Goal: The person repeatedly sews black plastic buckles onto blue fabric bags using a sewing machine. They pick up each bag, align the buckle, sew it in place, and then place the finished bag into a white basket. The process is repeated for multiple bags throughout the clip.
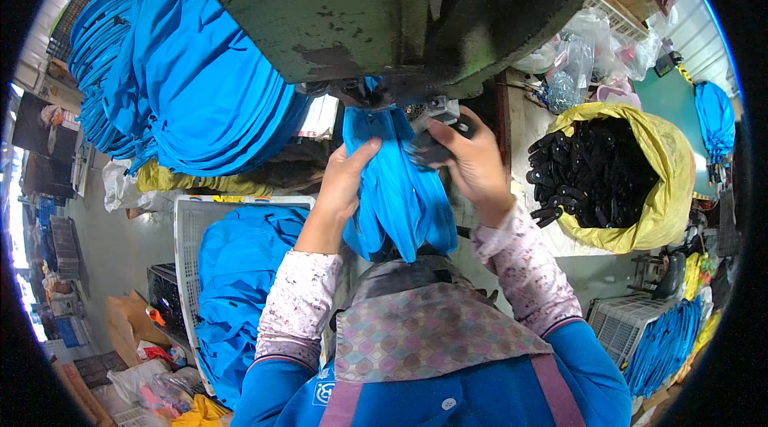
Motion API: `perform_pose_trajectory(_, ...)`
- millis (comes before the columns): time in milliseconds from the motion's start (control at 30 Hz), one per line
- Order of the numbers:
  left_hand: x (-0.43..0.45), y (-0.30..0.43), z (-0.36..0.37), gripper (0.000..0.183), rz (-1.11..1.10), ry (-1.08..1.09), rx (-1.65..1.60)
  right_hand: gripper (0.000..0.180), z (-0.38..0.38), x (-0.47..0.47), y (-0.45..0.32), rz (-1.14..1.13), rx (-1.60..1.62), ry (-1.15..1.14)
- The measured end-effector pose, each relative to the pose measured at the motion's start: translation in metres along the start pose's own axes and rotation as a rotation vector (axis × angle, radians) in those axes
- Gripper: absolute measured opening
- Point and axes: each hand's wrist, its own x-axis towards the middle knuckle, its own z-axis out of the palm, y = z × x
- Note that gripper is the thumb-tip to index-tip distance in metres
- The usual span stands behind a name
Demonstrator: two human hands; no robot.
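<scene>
My left hand [347,184] grips a folded piece of blue fabric [396,187], the thumb lying on its left side. The top of this fabric is under the green-painted machine [336,19], and its lower folds hang towards my lap. My right hand [474,154] pinches a black plastic part [431,149] at the fabric's right edge; motion blurs its shape. Just above my right fingers is a small metal fitting [443,109] of the machine. The machine's head hides the fabric's top end.
Stacked blue fabric [198,79] lies to the left, above a white plastic crate [187,259] holding more blue fabric. At right, a yellow sack [672,187] full of black plastic parts [576,181] rests on a worktable [523,127]. Clear plastic bags [570,67] lie behind it.
</scene>
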Motion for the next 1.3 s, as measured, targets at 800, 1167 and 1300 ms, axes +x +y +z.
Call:
perform_pose_trajectory(800, -0.004, -0.001, 0.015, 0.02, -0.026, -0.021, -0.154, 0.048, -0.004, 0.019, 0.039, -0.151, -0.631, 0.121)
perform_pose_trajectory(1167, 0.0, 0.007, 0.004, 0.019, -0.077, -0.089, -0.063, 0.04, -0.077, 0.122, 0.128, -0.612, -1.573, 0.07)
perform_pose_trajectory(1300, -0.01, 0.025, 0.002, 0.036, -0.031, -0.148, -0.108, 0.037, -0.079, 0.127, 0.133, -0.645, -1.595, 0.061)
